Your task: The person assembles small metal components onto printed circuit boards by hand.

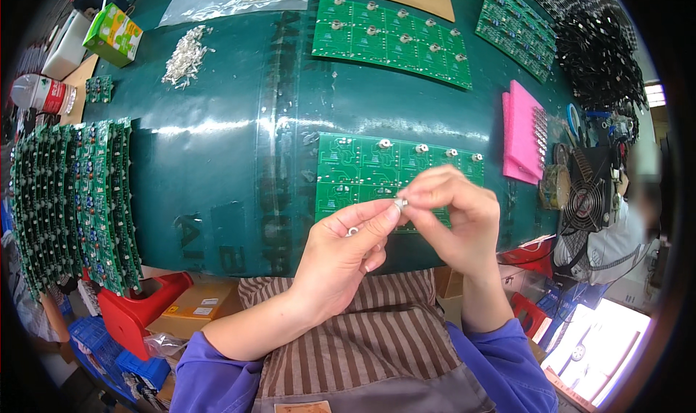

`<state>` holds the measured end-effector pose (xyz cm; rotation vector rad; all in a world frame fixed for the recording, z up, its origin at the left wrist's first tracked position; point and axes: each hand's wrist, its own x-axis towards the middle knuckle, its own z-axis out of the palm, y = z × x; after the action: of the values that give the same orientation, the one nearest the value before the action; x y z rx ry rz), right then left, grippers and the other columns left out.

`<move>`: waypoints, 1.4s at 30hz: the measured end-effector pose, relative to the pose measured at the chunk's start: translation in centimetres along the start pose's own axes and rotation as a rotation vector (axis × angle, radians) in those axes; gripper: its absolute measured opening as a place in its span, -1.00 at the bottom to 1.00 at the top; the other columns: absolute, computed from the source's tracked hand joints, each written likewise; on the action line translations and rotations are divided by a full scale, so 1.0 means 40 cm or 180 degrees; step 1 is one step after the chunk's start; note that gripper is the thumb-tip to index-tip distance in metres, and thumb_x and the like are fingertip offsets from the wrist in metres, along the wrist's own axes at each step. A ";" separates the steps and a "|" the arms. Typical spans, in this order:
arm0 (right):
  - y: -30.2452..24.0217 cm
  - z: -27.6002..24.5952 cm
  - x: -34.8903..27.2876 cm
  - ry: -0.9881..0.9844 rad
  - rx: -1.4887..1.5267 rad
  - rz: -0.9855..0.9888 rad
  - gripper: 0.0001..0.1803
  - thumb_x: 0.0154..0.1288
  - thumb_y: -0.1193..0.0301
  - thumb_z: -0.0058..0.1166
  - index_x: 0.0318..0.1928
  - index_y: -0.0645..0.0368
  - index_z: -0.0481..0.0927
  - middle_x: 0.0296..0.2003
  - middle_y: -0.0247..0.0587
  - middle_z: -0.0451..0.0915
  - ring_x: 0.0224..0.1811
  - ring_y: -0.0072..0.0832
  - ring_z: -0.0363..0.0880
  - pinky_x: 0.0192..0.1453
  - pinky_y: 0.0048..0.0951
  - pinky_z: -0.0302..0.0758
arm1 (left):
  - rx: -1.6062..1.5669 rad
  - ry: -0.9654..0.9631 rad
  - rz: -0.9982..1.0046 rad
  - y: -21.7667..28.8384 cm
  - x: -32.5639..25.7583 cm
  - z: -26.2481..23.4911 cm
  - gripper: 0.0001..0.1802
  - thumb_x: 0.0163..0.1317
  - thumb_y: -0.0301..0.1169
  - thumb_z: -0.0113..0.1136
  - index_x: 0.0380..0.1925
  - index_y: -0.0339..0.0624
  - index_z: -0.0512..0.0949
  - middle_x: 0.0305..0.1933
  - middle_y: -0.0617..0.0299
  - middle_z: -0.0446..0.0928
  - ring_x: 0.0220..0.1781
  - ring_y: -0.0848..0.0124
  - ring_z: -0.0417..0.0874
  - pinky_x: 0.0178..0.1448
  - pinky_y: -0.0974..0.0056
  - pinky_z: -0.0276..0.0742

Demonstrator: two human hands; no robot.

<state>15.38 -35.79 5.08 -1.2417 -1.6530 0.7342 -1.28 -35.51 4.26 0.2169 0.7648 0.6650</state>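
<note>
My left hand [344,250] and my right hand [453,213] meet above the near edge of a green circuit board panel [359,168] lying on the dark green table. Both pinch a small silver metal part [400,203] between thumb and fingertips. A second small silver piece [352,231] sits in my left hand's fingers. Several silver round parts stand along the panel's far row. The near part of the panel is hidden by my hands.
A second green panel [391,39] lies farther back, a third [516,25] at back right. Stacked populated boards [72,195] stand at left. A heap of silver parts [185,54], a pink foam pad [523,130], black components [598,58], a fan [583,203], a red stool [141,308].
</note>
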 end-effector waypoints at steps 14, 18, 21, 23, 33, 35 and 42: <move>0.048 0.094 0.178 -0.0442 -0.0722 0.0407 -0.95 0.05 0.56 0.15 -0.42 0.29 0.59 -0.47 -0.08 0.62 -0.40 -0.32 0.65 -0.31 -0.41 0.55 | -0.0443 -0.0120 -0.0005 0.000 0.003 -0.036 -0.60 0.36 -0.39 -0.11 0.12 -0.41 0.29 -0.01 -0.03 0.50 -0.34 0.58 0.46 -0.31 0.46 0.42; 0.044 0.093 0.179 -0.0444 -0.0792 0.0433 -0.94 0.05 0.56 0.15 -0.42 0.30 0.60 -0.48 -0.08 0.63 -0.41 -0.31 0.65 -0.31 -0.42 0.55 | -0.0332 -0.0088 -0.0013 0.002 0.003 -0.031 -0.58 0.39 -0.34 -0.13 0.13 -0.40 0.28 -0.02 -0.01 0.51 -0.37 0.58 0.44 -0.33 0.46 0.42; 0.049 0.098 0.179 -0.0493 -0.0849 0.0310 -0.94 0.04 0.56 0.15 -0.41 0.30 0.60 -0.47 -0.09 0.63 -0.41 -0.32 0.65 -0.32 -0.42 0.55 | -0.0275 -0.0020 -0.0002 0.002 0.006 -0.030 -0.59 0.40 -0.29 -0.14 0.10 -0.39 0.30 -0.04 0.00 0.51 -0.41 0.59 0.43 -0.37 0.47 0.41; 0.047 0.095 0.176 -0.0436 -0.0832 0.0301 -0.94 0.04 0.57 0.15 -0.42 0.29 0.60 -0.47 -0.09 0.63 -0.41 -0.32 0.64 -0.33 -0.42 0.54 | -0.0259 -0.0016 -0.0006 0.003 0.006 -0.028 -0.59 0.41 -0.26 -0.15 0.08 -0.38 0.31 -0.06 0.00 0.52 -0.43 0.59 0.41 -0.39 0.47 0.39; 0.049 0.101 0.163 -0.0318 -0.0905 0.0215 -0.95 0.04 0.58 0.14 -0.42 0.27 0.59 -0.46 -0.11 0.62 -0.43 -0.33 0.63 -0.37 -0.43 0.52 | -0.0280 0.0177 -0.0131 0.009 0.002 -0.019 -0.62 0.41 -0.13 -0.18 -0.16 -0.26 0.40 -0.31 0.15 0.52 -0.55 0.60 0.33 -0.54 0.48 0.23; 0.050 0.103 0.160 -0.0294 -0.0872 0.0178 -0.95 0.04 0.58 0.15 -0.42 0.27 0.58 -0.47 -0.12 0.62 -0.43 -0.34 0.62 -0.38 -0.43 0.51 | -0.0312 0.0204 -0.0154 0.009 0.001 -0.022 -0.62 0.41 -0.12 -0.18 -0.18 -0.24 0.41 -0.36 0.20 0.51 -0.56 0.60 0.31 -0.55 0.49 0.21; 0.053 0.110 0.158 -0.0229 -0.0896 0.0100 -0.95 0.03 0.59 0.15 -0.43 0.27 0.57 -0.47 -0.14 0.61 -0.42 -0.34 0.62 -0.38 -0.44 0.51 | -0.0353 0.0160 -0.0236 0.013 0.001 -0.026 -0.61 0.39 -0.08 -0.16 -0.21 -0.20 0.43 -0.48 0.30 0.45 -0.59 0.61 0.23 -0.57 0.50 0.13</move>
<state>11.75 -28.88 3.43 -1.4544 -1.8464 0.5842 -2.23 -35.16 3.72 0.0704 0.7781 0.6424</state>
